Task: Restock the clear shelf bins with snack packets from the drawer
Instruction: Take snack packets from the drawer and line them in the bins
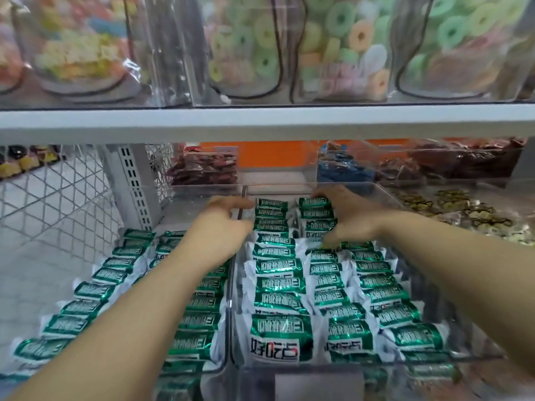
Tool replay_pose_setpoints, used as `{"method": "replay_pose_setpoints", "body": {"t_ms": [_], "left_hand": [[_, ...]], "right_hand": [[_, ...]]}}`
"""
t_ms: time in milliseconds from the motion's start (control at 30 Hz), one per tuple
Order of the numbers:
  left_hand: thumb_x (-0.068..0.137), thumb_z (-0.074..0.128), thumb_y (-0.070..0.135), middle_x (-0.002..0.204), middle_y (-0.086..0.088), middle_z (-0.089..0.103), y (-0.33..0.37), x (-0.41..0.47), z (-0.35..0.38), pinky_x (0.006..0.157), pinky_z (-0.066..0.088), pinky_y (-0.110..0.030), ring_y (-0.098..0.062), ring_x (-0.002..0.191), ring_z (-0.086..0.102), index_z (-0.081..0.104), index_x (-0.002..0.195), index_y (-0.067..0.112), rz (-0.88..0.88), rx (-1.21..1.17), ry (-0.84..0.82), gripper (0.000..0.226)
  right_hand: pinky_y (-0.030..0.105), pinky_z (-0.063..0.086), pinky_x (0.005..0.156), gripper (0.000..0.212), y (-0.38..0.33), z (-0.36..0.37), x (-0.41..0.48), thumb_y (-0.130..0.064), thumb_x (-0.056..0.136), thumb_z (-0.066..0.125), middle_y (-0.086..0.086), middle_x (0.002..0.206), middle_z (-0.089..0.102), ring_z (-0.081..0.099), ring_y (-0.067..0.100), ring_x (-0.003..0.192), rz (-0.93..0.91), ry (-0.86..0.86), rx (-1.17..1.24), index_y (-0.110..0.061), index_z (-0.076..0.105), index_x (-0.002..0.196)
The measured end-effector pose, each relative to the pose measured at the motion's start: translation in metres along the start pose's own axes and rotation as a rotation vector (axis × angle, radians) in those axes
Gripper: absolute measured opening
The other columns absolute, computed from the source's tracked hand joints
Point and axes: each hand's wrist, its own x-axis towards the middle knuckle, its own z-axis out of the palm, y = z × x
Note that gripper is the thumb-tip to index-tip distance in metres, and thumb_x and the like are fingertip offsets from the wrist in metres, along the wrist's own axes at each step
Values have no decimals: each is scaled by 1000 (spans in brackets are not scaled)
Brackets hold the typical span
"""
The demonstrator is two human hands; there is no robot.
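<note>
left grip (224, 227): fingers against the far end of the left row of snack packets (278, 285); cannot tell if it pinches any
right grip (348, 219): fingers and thumb curled round the far packets of the middle row
snack packets: standing in rows inside the clear bin (289, 187), below the shelf (260, 123)

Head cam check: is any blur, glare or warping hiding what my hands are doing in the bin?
Head view: left hand and right hand are fairly sharp, fingertips slightly smeared; head view: foil packets glint, print legible; head view: top bins look soft; head view: shelf edge bows from the wide lens, frame bottom blurs.
</note>
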Motion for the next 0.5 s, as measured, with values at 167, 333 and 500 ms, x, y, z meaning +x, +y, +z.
{"method": "replay_pose_setpoints", "body": {"t_ms": [167,333,500], "left_hand": [[91,54,11,121,0,47,-3,-1,2,30,28,-14,-1,24,31,55,121,27,-9,-22,19,35],[92,52,13,119,0,50,-6,-3,1,30,27,-12,-1,24,32,56,118,31,-9,-56,32,31],[92,53,12,119,0,54,-6,-4,2,30,29,-13,-1,25,31,57,117,30,-18,-94,37,31]], "right_hand": [[27,49,85,93,5,3,9,-16,76,73,-3,154,18,53,26,114,20,-61,113,-36,19,149],[38,34,108,96,14,20,11,-33,76,78,0,152,29,40,26,132,27,102,251,-40,16,148],[33,44,95,65,9,38,-3,-34,90,62,3,150,30,51,29,120,16,244,184,-37,28,146]]}}
